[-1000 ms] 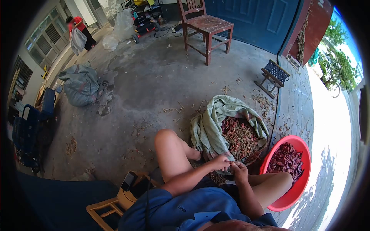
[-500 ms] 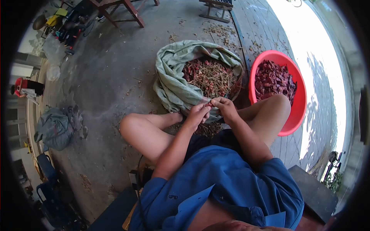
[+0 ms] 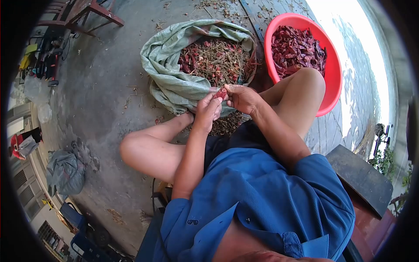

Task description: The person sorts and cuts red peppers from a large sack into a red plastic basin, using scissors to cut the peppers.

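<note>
A dried red chili pepper (image 3: 221, 93) is pinched in my left hand (image 3: 207, 112), between thumb and fingers. My right hand (image 3: 242, 99) closes on the pepper's upper end, thumb and forefinger together. Both hands hover at the near rim of a pale green woven sack (image 3: 163, 59) with its top rolled down. Inside the sack lie dried stems and red chili bits (image 3: 214, 61). To the right, a red plastic basin (image 3: 334, 72) holds a heap of dark red dried chilies (image 3: 299, 50), partly hidden behind my right knee.
Scraps of stem litter the concrete floor (image 3: 109, 87). A dark tied bag (image 3: 65, 172) sits at the left, and a wooden chair (image 3: 94, 13) stands at the upper left. A dark flat board (image 3: 360, 179) is at my right side.
The view has tilted and shifted, so the sack and basin appear higher and further left. The pepper shows more clearly between my hands, which remain close together.
</note>
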Demonstrator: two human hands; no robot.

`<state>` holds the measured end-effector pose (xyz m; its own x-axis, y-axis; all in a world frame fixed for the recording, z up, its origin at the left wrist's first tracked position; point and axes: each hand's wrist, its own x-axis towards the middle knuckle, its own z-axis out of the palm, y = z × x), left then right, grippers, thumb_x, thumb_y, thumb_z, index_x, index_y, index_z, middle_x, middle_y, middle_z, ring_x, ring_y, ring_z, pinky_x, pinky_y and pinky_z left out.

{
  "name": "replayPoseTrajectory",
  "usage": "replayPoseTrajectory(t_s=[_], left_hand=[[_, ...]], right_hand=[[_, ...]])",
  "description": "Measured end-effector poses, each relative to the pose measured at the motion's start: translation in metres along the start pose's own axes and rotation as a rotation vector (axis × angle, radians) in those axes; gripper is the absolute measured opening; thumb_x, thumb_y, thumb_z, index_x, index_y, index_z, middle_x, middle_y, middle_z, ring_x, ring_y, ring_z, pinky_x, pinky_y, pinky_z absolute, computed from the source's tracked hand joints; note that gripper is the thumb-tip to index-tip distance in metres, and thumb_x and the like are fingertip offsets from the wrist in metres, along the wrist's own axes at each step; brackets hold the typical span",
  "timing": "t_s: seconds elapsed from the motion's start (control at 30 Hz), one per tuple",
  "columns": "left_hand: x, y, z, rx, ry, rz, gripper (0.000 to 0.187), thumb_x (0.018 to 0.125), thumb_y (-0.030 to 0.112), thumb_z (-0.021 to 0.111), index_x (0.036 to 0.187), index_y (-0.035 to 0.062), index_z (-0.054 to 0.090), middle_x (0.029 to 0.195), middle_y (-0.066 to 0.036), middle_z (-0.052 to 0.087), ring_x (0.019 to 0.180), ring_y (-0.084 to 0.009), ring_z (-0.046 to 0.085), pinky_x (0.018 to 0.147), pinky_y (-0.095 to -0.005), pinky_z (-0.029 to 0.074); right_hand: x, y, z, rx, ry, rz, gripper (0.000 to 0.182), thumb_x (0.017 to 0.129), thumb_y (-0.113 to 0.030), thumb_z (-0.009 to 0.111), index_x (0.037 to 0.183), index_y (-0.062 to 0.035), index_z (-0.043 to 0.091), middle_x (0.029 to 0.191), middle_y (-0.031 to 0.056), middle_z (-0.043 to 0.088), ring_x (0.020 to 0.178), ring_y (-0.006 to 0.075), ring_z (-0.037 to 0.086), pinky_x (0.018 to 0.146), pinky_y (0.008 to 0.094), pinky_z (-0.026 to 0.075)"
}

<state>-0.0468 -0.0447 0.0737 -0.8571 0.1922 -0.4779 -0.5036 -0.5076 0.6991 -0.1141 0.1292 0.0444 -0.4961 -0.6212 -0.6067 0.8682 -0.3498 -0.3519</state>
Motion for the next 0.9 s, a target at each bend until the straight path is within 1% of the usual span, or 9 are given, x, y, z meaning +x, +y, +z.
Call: replayPoseTrajectory(t_s=[0.1,0.17,0.2,0.3,0.47,0.57,0.6,0.67,0.9], left_hand=[[0.002,-0.013,-0.013,0.007,0.038,-0.024,0.013,0.095,0.016,0.058,0.101,0.0054,0.060,0.063,0.010,0.042,0.046,0.0012,0.032,0.040,-0.0175,0.025],[0.004,-0.020,-0.014,-0.005,0.081,-0.055,0.012,0.094,0.016,0.058,0.101,0.0062,0.059,0.062,0.011,0.040,0.045,0.0018,0.031,0.039,-0.0172,0.023],[0.002,-0.023,-0.015,-0.009,0.083,-0.060,0.012,0.094,0.016,0.058,0.101,0.0062,0.059,0.062,0.011,0.040,0.045,0.0018,0.031,0.039,-0.0172,0.023],[0.006,-0.026,-0.016,-0.003,0.071,-0.075,0.011,0.093,0.016,0.058,0.101,0.0074,0.058,0.062,0.012,0.039,0.045,0.0018,0.031,0.039,-0.0173,0.023],[0.007,-0.029,-0.015,0.031,0.096,-0.116,0.009,0.093,0.015,0.058,0.098,0.0081,0.056,0.059,0.011,0.036,0.043,0.0008,0.031,0.038,-0.0177,0.024],[0.006,-0.018,-0.011,-0.031,0.076,-0.065,0.008,0.094,0.015,0.057,0.098,0.0076,0.056,0.059,0.011,0.036,0.043,0.0008,0.030,0.038,-0.0182,0.023],[0.006,-0.016,-0.011,-0.059,0.057,-0.033,0.008,0.094,0.014,0.057,0.099,0.0075,0.056,0.059,0.011,0.036,0.043,0.0008,0.029,0.038,-0.0183,0.023],[0.008,-0.013,-0.007,-0.058,0.051,-0.037,0.007,0.094,0.013,0.056,0.098,0.0081,0.056,0.059,0.011,0.036,0.043,0.0006,0.030,0.038,-0.0182,0.023],[0.004,-0.023,-0.013,-0.082,0.113,-0.025,0.008,0.094,0.015,0.054,0.096,0.0075,0.057,0.058,0.011,0.037,0.041,0.0010,0.030,0.036,-0.0181,0.021]], right_hand=[[0.007,0.004,-0.004,-0.201,0.125,-0.075,0.020,0.096,-0.027,0.065,0.104,-0.0091,0.070,0.091,-0.0029,0.070,0.078,0.0092,0.062,0.066,0.0243,0.047],[0.015,0.006,-0.010,-0.805,0.252,-0.325,0.020,0.093,-0.024,0.068,0.098,-0.0053,0.071,0.088,0.0042,0.071,0.075,0.0140,0.064,0.066,0.0305,0.051],[0.012,0.008,-0.009,-0.805,0.254,-0.318,0.020,0.093,-0.024,0.068,0.098,-0.0053,0.071,0.088,0.0042,0.071,0.075,0.0140,0.064,0.066,0.0305,0.051],[-0.008,-0.006,0.018,-1.335,0.406,-0.519,0.019,0.085,-0.021,0.072,0.086,-0.0026,0.071,0.085,0.0174,0.069,0.078,0.0274,0.068,0.071,0.0407,0.052],[-0.009,-0.005,0.014,-1.768,0.369,-0.850,0.019,0.085,-0.023,0.071,0.090,-0.0043,0.072,0.082,0.0180,0.069,0.075,0.0321,0.068,0.069,0.0409,0.052],[-0.001,-0.013,0.003,-1.137,0.347,-0.443,0.018,0.090,-0.021,0.072,0.085,-0.0040,0.068,0.081,0.0070,0.067,0.077,0.0172,0.065,0.067,0.0348,0.052],[0.002,-0.006,-0.001,-1.139,0.349,-0.442,0.018,0.090,-0.021,0.072,0.085,-0.0040,0.068,0.081,0.0070,0.067,0.077,0.0172,0.065,0.067,0.0348,0.052],[0.009,0.001,0.000,-0.455,0.283,-0.363,0.015,0.092,-0.020,0.071,0.092,-0.0065,0.067,0.081,-0.0003,0.064,0.074,0.0108,0.061,0.065,0.0299,0.052],[0.011,-0.016,-0.016,0.214,0.296,-0.197,0.011,0.100,-0.018,0.058,0.103,-0.0099,0.064,0.086,-0.0032,0.065,0.071,0.0067,0.060,0.065,0.0237,0.053]])
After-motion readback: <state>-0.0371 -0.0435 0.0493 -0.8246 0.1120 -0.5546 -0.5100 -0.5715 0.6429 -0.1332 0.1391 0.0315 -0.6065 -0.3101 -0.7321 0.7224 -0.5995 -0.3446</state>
